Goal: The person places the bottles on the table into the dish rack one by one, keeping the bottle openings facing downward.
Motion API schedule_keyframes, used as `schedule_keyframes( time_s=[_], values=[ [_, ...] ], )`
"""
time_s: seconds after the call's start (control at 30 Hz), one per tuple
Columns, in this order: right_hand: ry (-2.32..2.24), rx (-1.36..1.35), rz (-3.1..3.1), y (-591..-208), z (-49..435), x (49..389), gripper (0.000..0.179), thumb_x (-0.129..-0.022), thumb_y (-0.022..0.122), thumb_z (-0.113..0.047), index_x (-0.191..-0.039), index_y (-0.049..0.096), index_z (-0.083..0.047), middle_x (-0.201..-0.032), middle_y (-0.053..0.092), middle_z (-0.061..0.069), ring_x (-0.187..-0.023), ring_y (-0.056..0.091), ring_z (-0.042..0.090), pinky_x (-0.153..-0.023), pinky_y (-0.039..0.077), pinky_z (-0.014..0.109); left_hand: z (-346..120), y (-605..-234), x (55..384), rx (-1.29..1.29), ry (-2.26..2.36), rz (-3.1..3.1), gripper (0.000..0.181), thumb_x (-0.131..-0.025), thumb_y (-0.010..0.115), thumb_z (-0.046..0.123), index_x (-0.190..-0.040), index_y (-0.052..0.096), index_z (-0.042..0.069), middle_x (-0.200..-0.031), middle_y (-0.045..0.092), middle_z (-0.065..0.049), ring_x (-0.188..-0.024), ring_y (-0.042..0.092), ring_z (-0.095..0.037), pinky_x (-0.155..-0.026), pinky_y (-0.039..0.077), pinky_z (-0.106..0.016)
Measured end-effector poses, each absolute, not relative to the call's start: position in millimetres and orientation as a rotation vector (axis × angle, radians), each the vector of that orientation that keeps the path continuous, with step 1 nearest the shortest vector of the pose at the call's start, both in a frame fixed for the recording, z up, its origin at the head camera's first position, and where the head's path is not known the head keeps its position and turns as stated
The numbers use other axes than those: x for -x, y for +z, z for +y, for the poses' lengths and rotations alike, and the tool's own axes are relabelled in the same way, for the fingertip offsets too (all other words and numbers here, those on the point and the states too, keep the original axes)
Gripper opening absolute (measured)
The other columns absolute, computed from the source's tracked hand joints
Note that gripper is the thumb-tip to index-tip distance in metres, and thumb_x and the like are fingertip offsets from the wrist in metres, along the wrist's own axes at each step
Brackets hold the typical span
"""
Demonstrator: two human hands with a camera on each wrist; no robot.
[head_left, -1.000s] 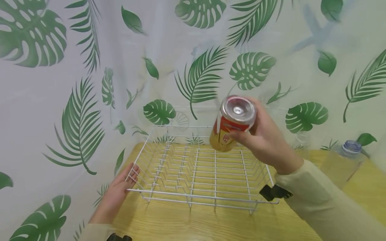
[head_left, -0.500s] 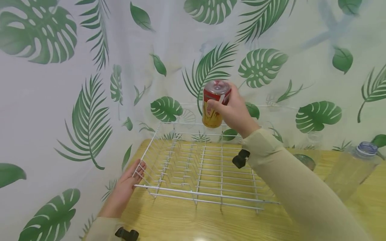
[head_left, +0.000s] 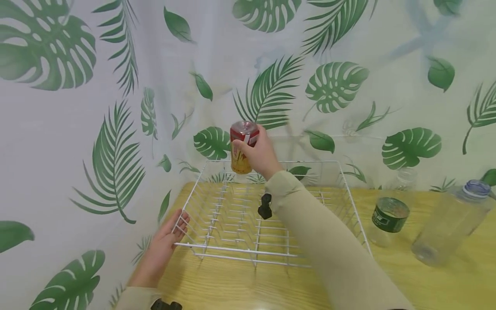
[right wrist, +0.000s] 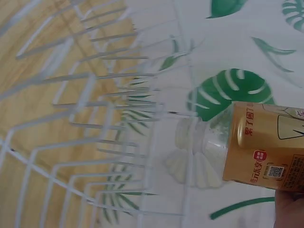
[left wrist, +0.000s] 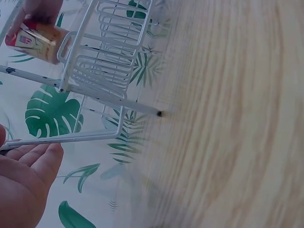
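The left hand (head_left: 166, 239) lays nearly straight fingers against a thin, white wire rack (head_left: 242, 250) on a grained wooden table (head_left: 217, 288). Over the rack's rear left part, a smooth, cylindrical red-and-yellow can (head_left: 241, 162) is clamped in the right hand (head_left: 265, 155), which wraps its right side; farther right stands a tall, clear bottle (head_left: 445, 232).

On my head cam it's a yellowish wood-grain tabletop (head_left: 217, 282) carrying everything. By its back L corner I've got a white, rectangular, open-wire rack (head_left: 248, 250) sitting on it — wood showing thru the wires. Just R of that, I see a small clear bottle w/ a dark green band (head_left: 390, 215) round its middle. Further R, nr it — a taller clear bottle w/ a bluish top (head_left: 451, 224). Both stand upright.
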State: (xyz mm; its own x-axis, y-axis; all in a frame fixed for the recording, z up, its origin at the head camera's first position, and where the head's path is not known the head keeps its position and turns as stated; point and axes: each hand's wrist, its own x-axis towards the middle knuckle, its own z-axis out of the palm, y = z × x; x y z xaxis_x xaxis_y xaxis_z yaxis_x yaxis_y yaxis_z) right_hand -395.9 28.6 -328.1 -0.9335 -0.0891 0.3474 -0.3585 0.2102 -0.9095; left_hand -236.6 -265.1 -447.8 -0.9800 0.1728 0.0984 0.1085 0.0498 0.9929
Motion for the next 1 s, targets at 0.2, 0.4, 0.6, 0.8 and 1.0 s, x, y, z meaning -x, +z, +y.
schedule_keyframes(
  time_s=[0.2,0.4,0.6,0.8,1.0],
  values=[
    [1.823,-0.33,-2.327,-366,23,404,0.089,-0.093,0.07,-0.049,-0.157,0.02,-0.013,-0.146,0.044,0.012,-0.13,0.048,0.029,-0.107,0.043,0.051,-257,-453,240,-0.339,2.144,2.222,0.066,-0.095,0.021,-0.012,-0.16,0.01,-0.004,-0.161,0.023,-0.028,-0.149,0.023,-0.036,-0.115,0.026,-0.031],
    [1.858,-0.317,-2.419,-383,11,407,0.09,-0.093,0.073,-0.045,-0.158,0.02,-0.014,-0.146,0.044,0.013,-0.128,0.049,0.029,-0.106,0.045,0.051,-262,-447,232,-0.315,2.095,2.286,0.062,-0.1,0.021,-0.007,-0.161,0.012,0.0,-0.161,0.027,-0.021,-0.148,0.026,-0.034,-0.116,0.026,-0.034],
    [1.815,-0.269,-2.474,-371,3,407,0.086,-0.09,0.078,-0.031,-0.154,0.025,-0.009,-0.141,0.048,0.014,-0.124,0.052,0.031,-0.104,0.046,0.052,-265,-444,235,-0.318,2.091,2.285,0.062,-0.101,0.022,-0.005,-0.162,0.012,0.002,-0.162,0.028,-0.018,-0.148,0.027,-0.032,-0.117,0.026,-0.032],
    [1.794,-0.23,-2.497,-368,1,405,0.09,-0.088,0.082,-0.028,-0.156,0.025,-0.013,-0.143,0.049,0.011,-0.126,0.052,0.03,-0.104,0.046,0.051,-267,-447,237,-0.316,2.062,2.301,0.063,-0.101,0.023,-0.004,-0.162,0.012,0.005,-0.162,0.028,-0.015,-0.148,0.027,-0.031,-0.116,0.026,-0.032],
    [1.829,-0.186,-2.486,-375,4,410,0.092,-0.087,0.083,-0.031,-0.156,0.025,-0.015,-0.144,0.048,0.01,-0.127,0.051,0.031,-0.105,0.045,0.052,-271,-450,237,-0.298,2.042,2.318,0.064,-0.101,0.021,-0.004,-0.163,0.013,0.008,-0.163,0.028,-0.011,-0.148,0.028,-0.029,-0.116,0.026,-0.033]
  ],
)
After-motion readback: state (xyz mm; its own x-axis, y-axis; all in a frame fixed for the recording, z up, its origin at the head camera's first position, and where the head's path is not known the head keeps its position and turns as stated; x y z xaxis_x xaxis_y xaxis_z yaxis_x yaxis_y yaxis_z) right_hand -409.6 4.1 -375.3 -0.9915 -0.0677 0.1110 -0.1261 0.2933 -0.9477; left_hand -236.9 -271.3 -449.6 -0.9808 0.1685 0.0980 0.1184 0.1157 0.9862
